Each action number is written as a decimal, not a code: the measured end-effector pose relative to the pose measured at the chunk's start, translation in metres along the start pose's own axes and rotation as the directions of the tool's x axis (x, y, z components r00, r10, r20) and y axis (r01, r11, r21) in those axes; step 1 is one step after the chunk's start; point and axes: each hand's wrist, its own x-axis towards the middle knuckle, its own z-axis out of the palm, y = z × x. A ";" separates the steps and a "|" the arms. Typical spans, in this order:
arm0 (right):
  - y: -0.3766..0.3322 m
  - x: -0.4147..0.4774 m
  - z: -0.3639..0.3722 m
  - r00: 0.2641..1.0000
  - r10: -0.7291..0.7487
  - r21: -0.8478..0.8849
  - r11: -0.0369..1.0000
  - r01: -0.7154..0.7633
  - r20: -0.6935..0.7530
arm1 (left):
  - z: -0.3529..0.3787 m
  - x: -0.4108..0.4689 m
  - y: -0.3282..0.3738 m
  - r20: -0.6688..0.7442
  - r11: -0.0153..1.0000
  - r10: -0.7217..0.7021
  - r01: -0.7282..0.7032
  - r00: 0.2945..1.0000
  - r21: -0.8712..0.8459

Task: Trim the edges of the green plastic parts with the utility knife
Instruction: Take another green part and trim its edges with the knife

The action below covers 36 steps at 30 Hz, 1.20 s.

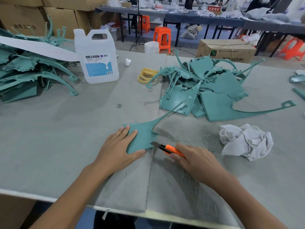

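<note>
my left hand [118, 149] pinned green part [142, 138] flat, fingers [125, 134] straight | right hand [196, 161] gripped knife [171, 149] | blade [155, 144] touched part's right edge

You work under soft, even overhead light; shadows fall faint, the table [49, 146] edge bows, far background blurs.

A white jug [96, 57] standing near the counter's far edge is showing "DEXCON" on its blue-and-white label. A red sign [214, 9] on a distant table is reading "不合格区". A cardboard box [226, 50] on the floor beyond the counter's far edge is bearing "DTY".
</note>
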 end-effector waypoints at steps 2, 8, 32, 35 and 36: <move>0.001 0.000 0.001 1.000 0.017 0.018 1.000 -0.017 -0.026 | -0.002 -0.001 0.003 0.004 1.000 -0.007 0.007 1.000 0.013; 0.003 -0.001 0.005 0.995 0.051 0.043 0.998 -0.047 -0.089 | -0.011 -0.010 0.006 0.041 0.999 0.038 -0.038 0.998 -0.015; -0.054 -0.020 0.010 0.985 0.116 0.606 0.796 -0.012 -0.132 | -0.031 -0.032 0.028 -0.473 0.968 0.110 -0.202 0.874 -0.148; -0.056 -0.019 0.009 0.985 0.125 0.618 0.786 -0.024 -0.121 | -0.033 -0.029 0.031 -0.453 0.967 0.043 -0.151 0.890 -0.205; -0.057 -0.020 0.009 0.985 0.128 0.622 0.782 -0.027 -0.118 | -0.034 -0.027 0.032 -0.445 0.967 0.033 -0.141 0.895 -0.212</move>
